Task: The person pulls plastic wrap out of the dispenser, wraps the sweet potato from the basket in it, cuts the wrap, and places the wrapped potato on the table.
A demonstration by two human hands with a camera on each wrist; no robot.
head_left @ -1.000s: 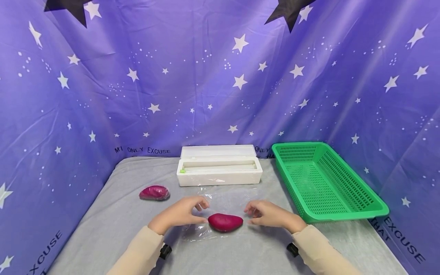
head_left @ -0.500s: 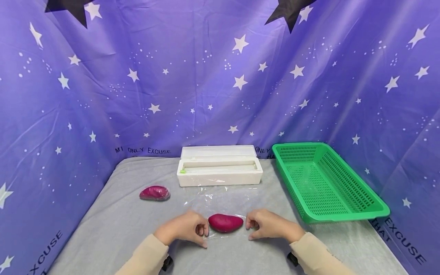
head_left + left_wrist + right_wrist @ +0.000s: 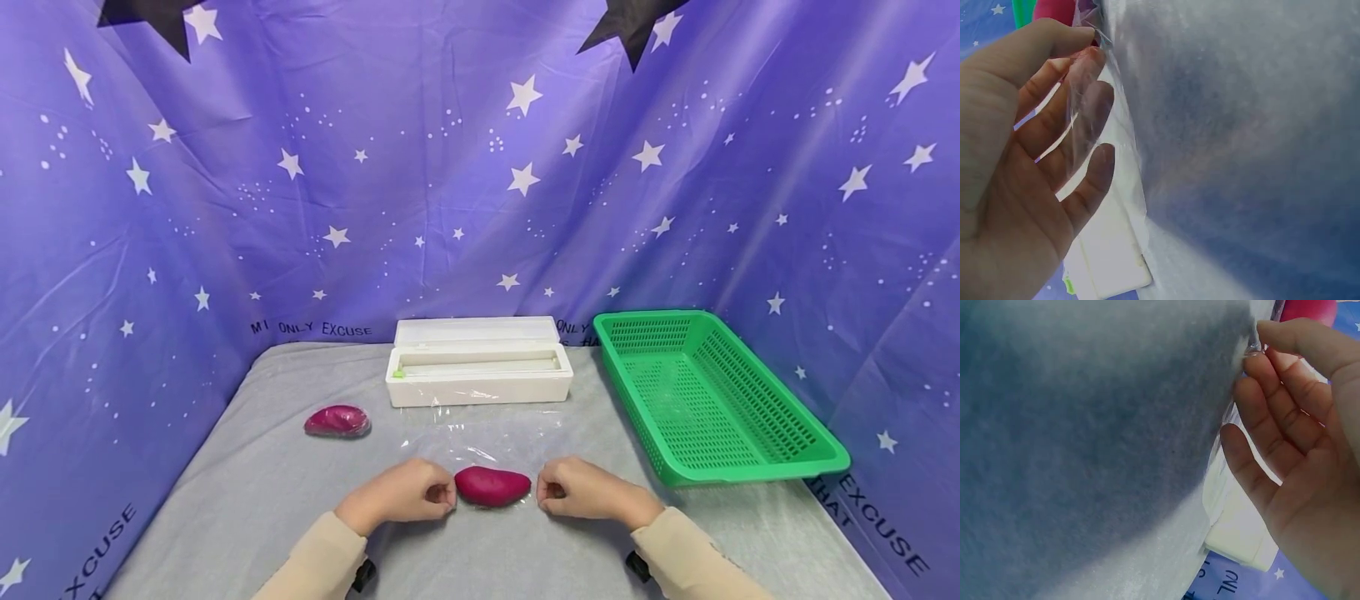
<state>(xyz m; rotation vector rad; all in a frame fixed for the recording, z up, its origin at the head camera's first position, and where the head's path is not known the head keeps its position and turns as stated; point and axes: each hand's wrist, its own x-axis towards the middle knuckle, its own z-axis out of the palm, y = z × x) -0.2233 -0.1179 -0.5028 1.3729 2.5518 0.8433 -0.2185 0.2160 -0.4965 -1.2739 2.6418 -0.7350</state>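
Observation:
A smooth magenta sweet potato (image 3: 492, 486) lies on a clear sheet of plastic wrap (image 3: 517, 435) spread over the grey cloth. Just left of it, my left hand (image 3: 411, 492) pinches the near edge of the wrap between thumb and index finger. In the left wrist view the film (image 3: 1124, 119) runs down past the other, loosely bent fingers. My right hand (image 3: 585, 490) pinches the same edge at the sweet potato's right end. The right wrist view has the gathered film (image 3: 1254, 345) at that thumb tip.
A second sweet potato (image 3: 337, 421), wrapped in film, lies to the left. Behind the sheet stands a white wrap dispenser box (image 3: 480, 390), its lid raised and a green slider (image 3: 399, 374) on it. At right is a green perforated basket (image 3: 738, 471). A star-patterned curtain surrounds the table.
Both hands have come down and nearer to me, to the near edge of the wrap, and their fingers have closed on it. The sweet potato has stayed in place.

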